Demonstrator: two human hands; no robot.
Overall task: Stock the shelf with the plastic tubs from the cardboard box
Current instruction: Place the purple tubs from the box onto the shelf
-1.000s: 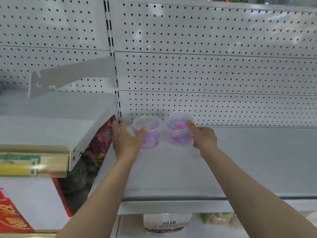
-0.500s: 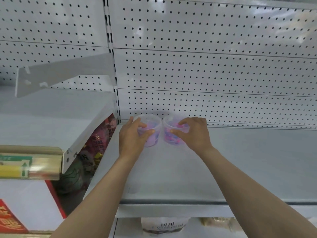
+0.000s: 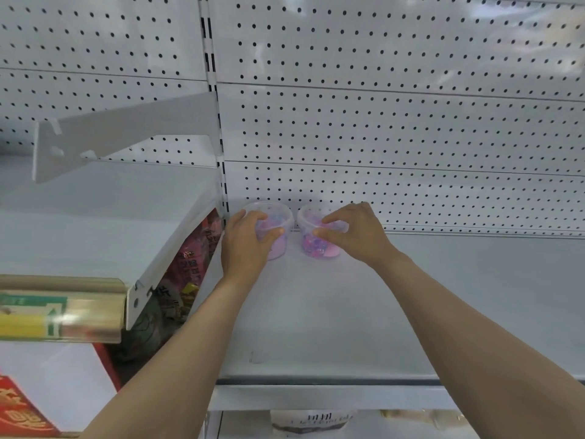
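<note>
Clear plastic tubs, two of them, stand upright side by side at the far left corner of a pale grey metal shelf (image 3: pixel 316 312), close against the white pegboard back panel (image 3: pixel 395 122). A narrow gap separates them. The left tub (image 3: pixel 278 248) shows pale lilac contents with blue and pink specks near the top. The right tub (image 3: pixel 316 248) holds a mix of pink, purple and blue pieces.

Two bare forearms reach in from the near edge. The left hand (image 3: pixel 245 245) wraps the left tub from the near left side, fingers curled over its rim and thumb against the near wall, so this grip is clamped on the tub. The right hand (image 3: pixel 357 236) covers the right tub from the right, thumb and forefinger pinching the rim, also clamped on its tub.

To the left, a higher white shelf (image 3: pixel 95 223) juts out, with a white bracket (image 3: pixel 120 134) above it and a gold-coloured price strip (image 3: pixel 60 315) along its near edge. Red packaged goods (image 3: pixel 193 264) sit beneath that shelf. A white package with dark print (image 3: pixel 311 421) shows below the grey shelf.
</note>
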